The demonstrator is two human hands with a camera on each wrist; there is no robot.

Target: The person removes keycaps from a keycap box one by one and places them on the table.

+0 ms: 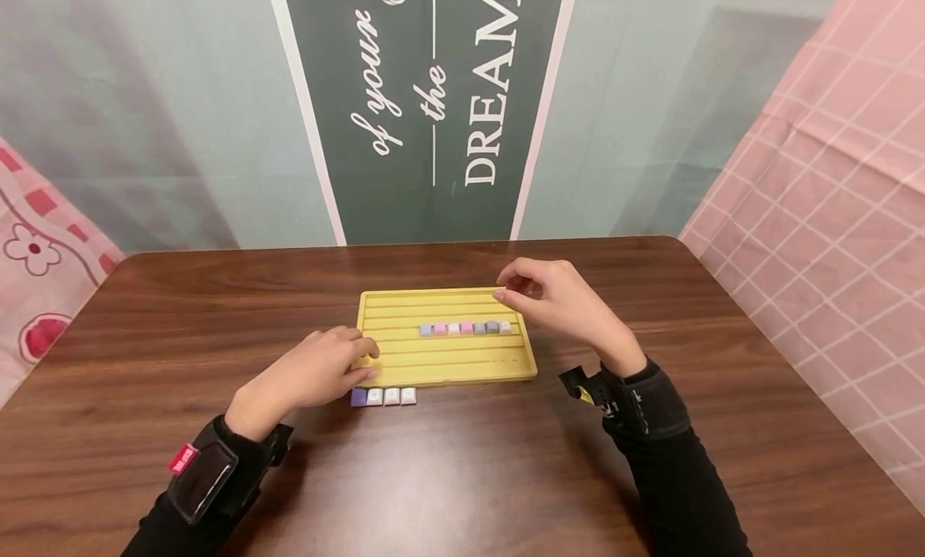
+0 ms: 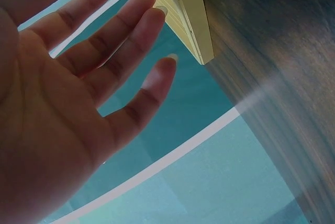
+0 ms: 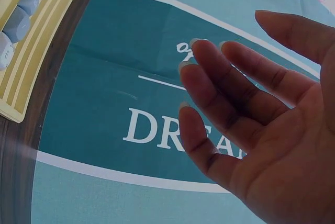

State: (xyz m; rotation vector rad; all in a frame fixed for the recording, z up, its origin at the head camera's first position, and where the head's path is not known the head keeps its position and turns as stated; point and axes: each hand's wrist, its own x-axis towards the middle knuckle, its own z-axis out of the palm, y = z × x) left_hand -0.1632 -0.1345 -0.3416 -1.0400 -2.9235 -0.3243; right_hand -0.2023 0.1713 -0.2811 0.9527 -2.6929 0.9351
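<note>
A yellow ridged tray (image 1: pixel 462 371) lies on the table. Several keycaps (image 1: pixel 466 328) in blue, pink, white and grey stand in a row on one ridge, right of its middle. In front of the tray's left part is a short row of keycaps (image 1: pixel 392 396), one purple and the others white. My left hand (image 1: pixel 311 368) hovers at the tray's left edge, fingers loosely bent, holding nothing. Over the back right corner is my right hand (image 1: pixel 564 304), thumb and fingers apart. Both palms, left (image 2: pixel 63 103) and right (image 3: pixel 272 130), look bare in the wrist views.
The brown wooden table (image 1: pixel 462 485) extends around the tray. Behind it hangs a green cloth with white lettering (image 1: pixel 491 91). A pink checked cloth (image 1: pixel 817 220) is on the right and a flowered pink one (image 1: pixel 43 276) on the left.
</note>
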